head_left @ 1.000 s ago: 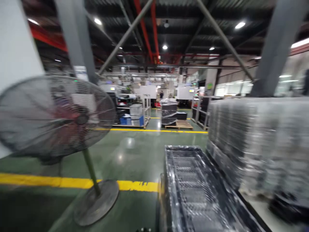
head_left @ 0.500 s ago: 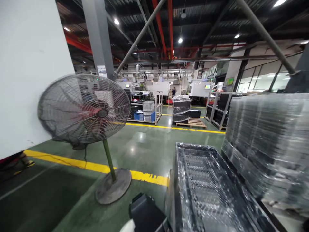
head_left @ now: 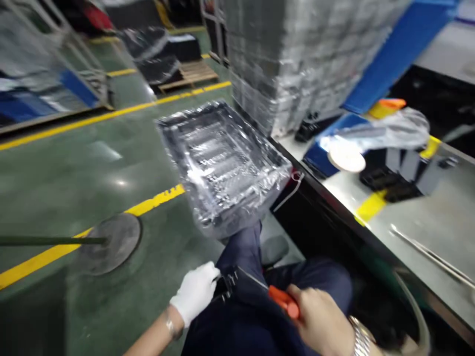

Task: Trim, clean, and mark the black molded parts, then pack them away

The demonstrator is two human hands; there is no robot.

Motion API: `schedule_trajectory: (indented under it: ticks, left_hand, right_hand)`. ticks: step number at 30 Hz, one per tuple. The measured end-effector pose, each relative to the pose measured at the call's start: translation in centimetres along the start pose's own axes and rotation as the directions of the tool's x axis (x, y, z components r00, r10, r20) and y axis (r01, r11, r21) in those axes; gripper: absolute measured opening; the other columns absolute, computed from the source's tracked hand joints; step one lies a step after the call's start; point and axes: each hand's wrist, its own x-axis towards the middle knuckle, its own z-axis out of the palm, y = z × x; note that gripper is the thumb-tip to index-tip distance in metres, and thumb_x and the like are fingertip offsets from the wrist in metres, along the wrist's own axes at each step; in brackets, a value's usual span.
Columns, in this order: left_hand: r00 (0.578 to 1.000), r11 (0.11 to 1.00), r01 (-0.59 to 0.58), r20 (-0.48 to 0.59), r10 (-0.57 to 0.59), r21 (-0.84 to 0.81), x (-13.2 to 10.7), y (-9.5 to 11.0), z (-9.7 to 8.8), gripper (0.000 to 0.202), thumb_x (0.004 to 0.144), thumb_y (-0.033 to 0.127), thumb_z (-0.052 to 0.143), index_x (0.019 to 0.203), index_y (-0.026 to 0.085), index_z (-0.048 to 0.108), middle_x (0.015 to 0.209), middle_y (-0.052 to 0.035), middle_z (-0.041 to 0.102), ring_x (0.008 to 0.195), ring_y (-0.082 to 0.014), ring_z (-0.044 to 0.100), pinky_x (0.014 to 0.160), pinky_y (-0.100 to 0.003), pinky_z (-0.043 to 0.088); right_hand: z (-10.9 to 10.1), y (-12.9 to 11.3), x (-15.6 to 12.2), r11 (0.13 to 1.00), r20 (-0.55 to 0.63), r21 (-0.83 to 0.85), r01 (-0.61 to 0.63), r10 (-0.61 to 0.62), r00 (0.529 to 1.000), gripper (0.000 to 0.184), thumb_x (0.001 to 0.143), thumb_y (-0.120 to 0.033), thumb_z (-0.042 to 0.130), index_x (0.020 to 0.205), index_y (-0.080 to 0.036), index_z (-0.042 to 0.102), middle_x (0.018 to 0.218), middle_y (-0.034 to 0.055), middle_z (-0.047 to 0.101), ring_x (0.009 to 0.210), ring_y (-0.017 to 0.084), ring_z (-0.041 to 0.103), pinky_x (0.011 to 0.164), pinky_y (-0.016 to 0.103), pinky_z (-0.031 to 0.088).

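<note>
My left hand (head_left: 196, 291), in a white glove, is closed on a black part (head_left: 225, 287) with small prongs, held above my lap. Much of that part blends into my dark trousers. Bare and wearing a metal watch, my right hand (head_left: 321, 316) grips an orange-handled knife (head_left: 284, 300). Its thin metal blade points left toward the black part; blur hides whether they touch. Just beyond my knees is a black crate (head_left: 226, 217) lined with clear plastic film.
A workbench (head_left: 419, 237) on the right carries black and grey parts, a white round item (head_left: 347, 157) and a blue bin (head_left: 356, 118). Wrapped stacks (head_left: 260, 59) stand behind the crate. A fan base (head_left: 118, 242) is on the floor to the left.
My view has swung down and right, from the fan and hall to my lap and the bench. Both hands now show, with the knife in the right; before, only the black part and some glove showed.
</note>
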Motion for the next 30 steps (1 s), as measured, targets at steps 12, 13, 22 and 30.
schedule_trajectory:
  ticks: [12,13,22,30]
  left_hand:
    - [0.997,0.981,0.076,-0.004,-0.076,0.181,2.3,-1.0,3.0,0.033,0.094,0.021,0.043,0.114,0.013,0.068,0.116,-0.0124,0.070,0.102,-0.0271,0.067,0.094,-0.038,0.048]
    - [0.997,0.981,0.071,-0.027,-0.068,0.180,2.3,-1.0,3.3,0.033,0.093,0.021,0.044,0.114,0.014,0.068,0.116,-0.0118,0.070,0.101,-0.0270,0.067,0.094,-0.038,0.049]
    - [0.994,0.978,0.028,-0.108,-0.006,0.205,2.0,-1.8,4.7,0.033,0.091,0.021,0.046,0.115,0.016,0.069,0.114,-0.0101,0.071,0.098,-0.0263,0.068,0.092,-0.038,0.051]
    - [0.992,0.991,0.120,-0.047,-0.118,0.053,2.5,-1.6,2.8,0.038,0.093,0.028,0.035,0.099,0.015,0.071,0.102,-0.0136,0.073,0.090,-0.0289,0.069,0.089,-0.042,0.049]
  right_hand:
    - [2.4,2.1,3.3,0.998,0.065,-0.045,-0.044,0.047,0.997,0.020,0.080,-0.024,0.056,0.094,-0.016,0.068,0.086,0.0134,0.074,0.084,0.033,0.072,0.069,0.036,0.051]
    - [2.5,2.1,3.7,0.998,0.072,-0.043,-0.044,0.047,0.996,0.021,0.080,-0.024,0.056,0.094,-0.016,0.068,0.086,0.0132,0.074,0.084,0.033,0.072,0.070,0.037,0.051]
    - [2.7,1.9,5.4,0.998,0.078,-0.057,-0.033,0.037,0.996,0.022,0.080,-0.026,0.056,0.093,-0.015,0.070,0.086,0.0132,0.075,0.083,0.033,0.072,0.072,0.039,0.055]
    - [0.3,2.3,3.9,0.999,0.112,-0.047,-0.005,0.010,0.994,0.021,0.079,-0.027,0.056,0.086,-0.017,0.073,0.081,0.0124,0.075,0.080,0.033,0.073,0.065,0.033,0.049]
